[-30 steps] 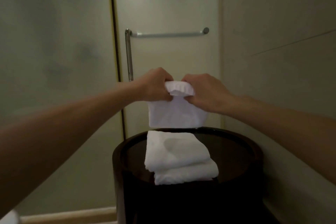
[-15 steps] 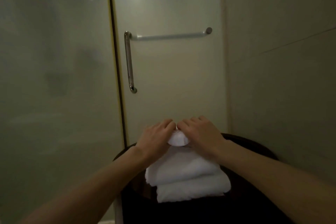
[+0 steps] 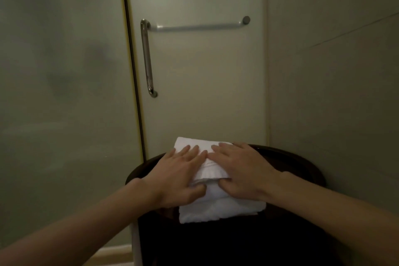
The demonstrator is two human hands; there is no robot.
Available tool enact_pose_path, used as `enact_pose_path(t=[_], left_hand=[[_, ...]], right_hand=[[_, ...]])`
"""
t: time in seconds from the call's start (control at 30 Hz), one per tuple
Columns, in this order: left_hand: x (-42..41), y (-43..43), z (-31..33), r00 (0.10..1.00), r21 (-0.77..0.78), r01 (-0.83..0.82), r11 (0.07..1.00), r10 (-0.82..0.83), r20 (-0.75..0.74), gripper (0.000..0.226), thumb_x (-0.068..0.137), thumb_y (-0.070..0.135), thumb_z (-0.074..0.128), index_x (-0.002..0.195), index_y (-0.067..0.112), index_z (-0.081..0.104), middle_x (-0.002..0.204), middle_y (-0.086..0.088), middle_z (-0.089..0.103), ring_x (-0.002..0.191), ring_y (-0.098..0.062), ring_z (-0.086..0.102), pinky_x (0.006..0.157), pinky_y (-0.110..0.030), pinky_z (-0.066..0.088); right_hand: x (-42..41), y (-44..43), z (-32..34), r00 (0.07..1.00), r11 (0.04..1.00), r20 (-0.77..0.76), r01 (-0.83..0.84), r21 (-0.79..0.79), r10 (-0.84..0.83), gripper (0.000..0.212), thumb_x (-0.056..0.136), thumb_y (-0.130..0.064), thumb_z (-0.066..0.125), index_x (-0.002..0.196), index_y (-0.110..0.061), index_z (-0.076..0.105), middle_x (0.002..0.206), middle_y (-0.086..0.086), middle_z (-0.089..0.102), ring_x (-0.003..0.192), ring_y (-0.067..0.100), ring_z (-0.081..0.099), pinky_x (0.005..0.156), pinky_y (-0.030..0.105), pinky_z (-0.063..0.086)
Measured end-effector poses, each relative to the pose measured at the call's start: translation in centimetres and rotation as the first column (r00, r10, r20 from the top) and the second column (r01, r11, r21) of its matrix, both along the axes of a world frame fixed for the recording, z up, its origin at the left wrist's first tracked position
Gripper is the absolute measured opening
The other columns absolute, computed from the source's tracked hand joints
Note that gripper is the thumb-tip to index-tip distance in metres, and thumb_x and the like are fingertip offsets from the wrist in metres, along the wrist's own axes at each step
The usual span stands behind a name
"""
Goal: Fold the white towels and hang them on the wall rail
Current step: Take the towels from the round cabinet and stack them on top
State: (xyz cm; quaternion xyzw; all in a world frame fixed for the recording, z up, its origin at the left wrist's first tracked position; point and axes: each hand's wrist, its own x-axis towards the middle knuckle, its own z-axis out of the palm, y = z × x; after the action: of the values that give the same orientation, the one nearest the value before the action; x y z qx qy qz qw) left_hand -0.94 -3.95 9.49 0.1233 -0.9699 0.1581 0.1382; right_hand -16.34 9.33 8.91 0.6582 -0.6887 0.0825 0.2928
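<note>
Now your left hand point(image 3: 179, 175) and right hand point(image 3: 244, 173) press flat, fingers straight, on the towels point(image 3: 216, 205) stacked on the worktop point(image 3: 302, 161); rail point(image 3: 198, 26) at 12 o'clock, well apart.

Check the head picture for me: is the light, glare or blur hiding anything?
Head view: dim greenish light, but the white towels read clearly; head view: the dark table sinks into shadow, only its rim showing; head view: faint glare high on the door, rail sharp; head view: the wide lens bows the door edge.
</note>
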Motion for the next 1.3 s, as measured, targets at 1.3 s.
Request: enact_pose_path(t=[1.3], left_hand=[[5.3,7.2,-3.4,0.998,0.067,0.061,0.996,-0.060,-0.016,0.098,0.074,0.082,0.010,0.152,0.024,-0.003,0.160,0.000,0.000,0.147,-0.016,-0.001,0.120,-0.039,0.005]], right_hand=[[5.5,7.8,-3.3,0.987,0.997,0.158,0.029,0.073,-0.040,0.074,0.087,-0.045,0.050,0.149,-0.013,0.029,0.156,0.014,0.025,0.145,0.025,0.020,0.118,0.035,0.016]])
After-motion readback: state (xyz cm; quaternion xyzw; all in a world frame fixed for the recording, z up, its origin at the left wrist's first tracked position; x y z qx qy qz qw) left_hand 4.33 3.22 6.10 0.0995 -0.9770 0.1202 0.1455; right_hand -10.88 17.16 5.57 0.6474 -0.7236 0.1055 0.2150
